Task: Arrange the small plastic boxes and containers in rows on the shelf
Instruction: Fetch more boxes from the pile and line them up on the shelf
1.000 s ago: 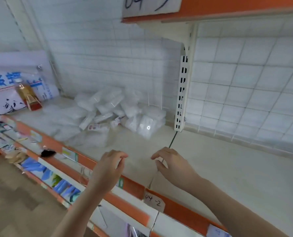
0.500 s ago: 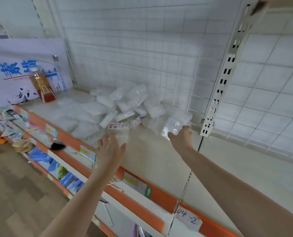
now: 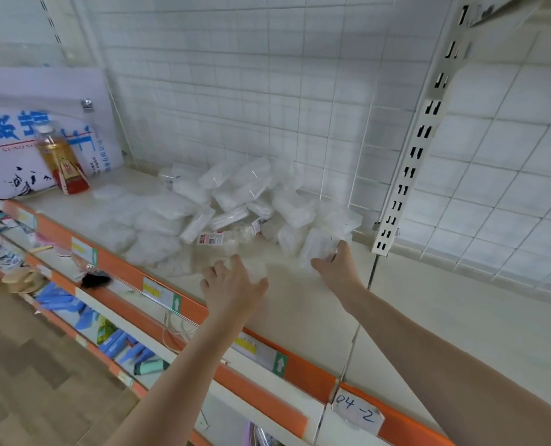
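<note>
The clear plastic boxes (image 3: 235, 201) lie in a jumbled heap on the shelf (image 3: 300, 304), towards the back against the white wire grid (image 3: 267, 101), none of them in a row yet. At the heap's right edge sits one clear plastic container (image 3: 319, 244), and that is the one in play: the right hand (image 3: 333, 263) has its fingers curled round the near edge, thumb below, gripping it. This reads as the very first pick, the sorting hardly begun.

The left hand (image 3: 234, 284) hovers just short of the pile, fingers spread and relaxed, holding nothing, palm down over the bare shelf in front of a labelled pack (image 3: 211, 238). Both forearms reach in over the orange shelf edge (image 3: 203, 312), the right arm stretched further and angled leftward to the pile.

The next move likely calls for lifting that container free without dragging its neighbours, then setting it square on the open shelf surface to start a line; the left hand looks placed to take a second piece or steady the heap.

Away to the left stands a bottle of amber liquid (image 3: 58, 156) before a printed white sign (image 3: 26, 130).
</note>
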Demonstrator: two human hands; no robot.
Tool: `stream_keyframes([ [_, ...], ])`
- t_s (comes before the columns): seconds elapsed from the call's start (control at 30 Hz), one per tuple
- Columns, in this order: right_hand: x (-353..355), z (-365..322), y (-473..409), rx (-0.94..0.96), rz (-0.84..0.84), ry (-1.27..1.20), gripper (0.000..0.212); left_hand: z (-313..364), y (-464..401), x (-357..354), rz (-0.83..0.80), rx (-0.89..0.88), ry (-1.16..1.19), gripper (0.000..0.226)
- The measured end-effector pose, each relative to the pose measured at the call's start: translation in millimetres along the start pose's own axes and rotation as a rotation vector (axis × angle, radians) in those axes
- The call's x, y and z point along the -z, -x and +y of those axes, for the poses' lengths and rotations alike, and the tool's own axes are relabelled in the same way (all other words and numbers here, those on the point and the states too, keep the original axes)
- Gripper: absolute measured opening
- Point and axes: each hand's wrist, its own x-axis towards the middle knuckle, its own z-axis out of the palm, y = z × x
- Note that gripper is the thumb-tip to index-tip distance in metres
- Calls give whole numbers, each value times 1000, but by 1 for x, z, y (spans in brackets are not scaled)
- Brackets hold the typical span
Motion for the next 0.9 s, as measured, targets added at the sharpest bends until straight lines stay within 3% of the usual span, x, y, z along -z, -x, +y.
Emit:
stream_keyframes([
  [0.07, 7, 3, 5, -9, 0, 22, 27, 5, 10, -6, -3, -46, -1, 69],
  [0.23, 32, 14, 23, 14, 17, -5, 19, 20, 35, -18, -11, -173, 150, 66],
  [0.43, 96, 39, 74, 102, 61, -91, 16, 55, 84, -23, 32, -547, 341, 71],
  [0.7, 207, 78, 183, 178, 344, -15, 29, 137, 156, -47, -7, -923, 466, 61],
  [0.9, 275, 110, 251, 162, 590, 67, 39, 205, 218, -69, -131, -1051, 568, 56],
])
